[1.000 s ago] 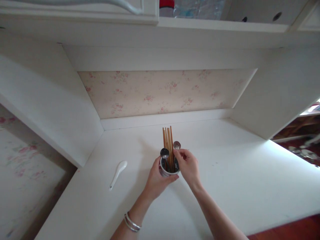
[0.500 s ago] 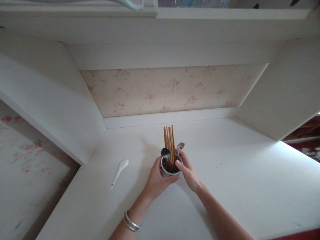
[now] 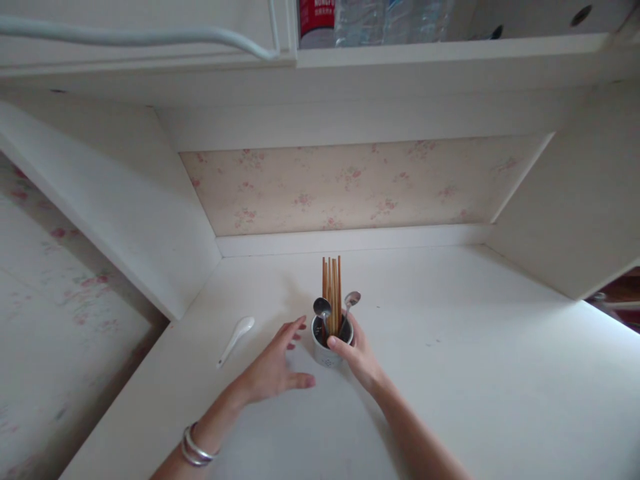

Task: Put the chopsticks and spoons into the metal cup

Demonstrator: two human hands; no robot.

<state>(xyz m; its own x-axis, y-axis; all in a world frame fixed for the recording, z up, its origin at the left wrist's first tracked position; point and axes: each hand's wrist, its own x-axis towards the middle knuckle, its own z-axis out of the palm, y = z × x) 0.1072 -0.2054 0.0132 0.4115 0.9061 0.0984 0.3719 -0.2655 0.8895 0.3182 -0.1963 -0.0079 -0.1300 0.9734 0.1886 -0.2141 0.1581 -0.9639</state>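
A light-coloured utensil holder [image 3: 327,357] stands upright on the white tabletop. In it are several wooden chopsticks [image 3: 333,287] and two metal spoons, one leaning left [image 3: 322,307] and one leaning right [image 3: 353,299]. My right hand [image 3: 361,353] grips the holder's right side, its thumb over the near rim and its other fingers partly hidden behind. Just left of the holder, my left hand [image 3: 274,367] is open, thumb and fingers apart, touching nothing. Farther left, a white soup spoon [image 3: 237,339] lies on the tabletop.
White side panels [image 3: 120,200] rise to the left and right of the tabletop [image 3: 450,387]. A floral-papered back wall [image 3: 345,187] lies beyond. Overhead, a white shelf [image 3: 400,60] holds clear plastic bottles [image 3: 373,23] and a red package [image 3: 317,20].
My left hand has let go of the holder and moved left, its fingers spreading. My right hand still holds the holder. The view has tilted up slightly, showing more of the shelf.
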